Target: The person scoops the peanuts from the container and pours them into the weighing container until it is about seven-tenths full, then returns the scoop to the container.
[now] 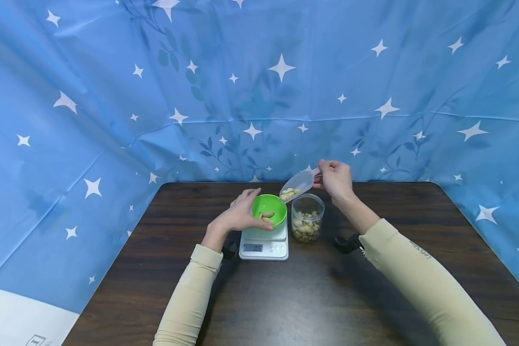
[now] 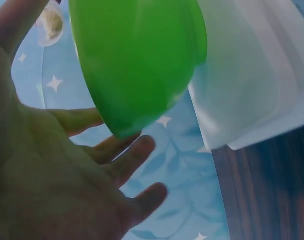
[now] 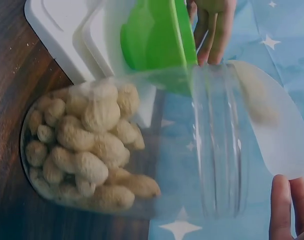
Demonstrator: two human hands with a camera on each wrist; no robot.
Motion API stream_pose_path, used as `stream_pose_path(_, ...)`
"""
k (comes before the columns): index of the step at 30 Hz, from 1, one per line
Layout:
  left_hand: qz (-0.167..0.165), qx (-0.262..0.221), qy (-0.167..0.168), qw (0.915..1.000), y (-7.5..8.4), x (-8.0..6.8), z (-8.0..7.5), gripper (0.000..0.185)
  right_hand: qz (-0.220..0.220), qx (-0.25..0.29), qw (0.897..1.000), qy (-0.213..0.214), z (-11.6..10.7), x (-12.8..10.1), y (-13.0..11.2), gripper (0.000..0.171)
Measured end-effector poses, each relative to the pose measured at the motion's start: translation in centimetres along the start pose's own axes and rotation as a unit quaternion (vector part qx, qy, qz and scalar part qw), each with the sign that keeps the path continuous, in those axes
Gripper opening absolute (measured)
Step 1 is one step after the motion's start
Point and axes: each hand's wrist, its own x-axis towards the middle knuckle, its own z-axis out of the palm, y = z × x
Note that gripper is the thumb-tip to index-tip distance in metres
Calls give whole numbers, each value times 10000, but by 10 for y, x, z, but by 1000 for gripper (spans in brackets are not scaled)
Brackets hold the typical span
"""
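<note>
A green bowl (image 1: 277, 204) with a few peanuts (image 1: 265, 215) in it rests on a white kitchen scale (image 1: 264, 250), whose display appears to read 106. My left hand (image 1: 240, 212) holds the bowl from its left side, thumb toward the front and fingers round the back; in the left wrist view the other fingers (image 2: 134, 155) are spread. Above and right of the bowl, my right hand (image 1: 336, 180) pinches the handle of a translucent scoop (image 1: 302, 181). Peanuts lie in the scoop's lip, which tilts down toward the bowl's rim.
A clear open jar (image 1: 308, 207) partly filled with peanuts (image 3: 92, 145) stands right beside the scale, under the scoop. All of it is near the back edge of a dark wooden table (image 1: 311, 298). A blue star-patterned cloth (image 1: 259, 96) hangs behind.
</note>
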Motion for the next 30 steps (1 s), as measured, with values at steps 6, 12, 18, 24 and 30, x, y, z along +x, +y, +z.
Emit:
stream_pose_path(6,-112,-162,-339,9992,-7,-2,-1,123,-147,-192,9997,-58,16,-2,1,37)
stream_pose_path(12,-11,-169,-319,9993,-7,0,0,120,-592,-642,9962,-67,27,-7,2,36)
stream_pose_path(18,-77,-155,-320,9993,-5,-1,0,119,-1150,-1171,9864,-73,34,-11,2,35)
stream_pose_path(24,-24,-171,-345,9993,-5,0,0,118,-1351,-1172,9839,42,30,-11,-4,37)
stream_pose_path(30,-51,-223,-323,9992,-6,0,2,119,-1537,-1112,9818,59,20,-13,-12,37)
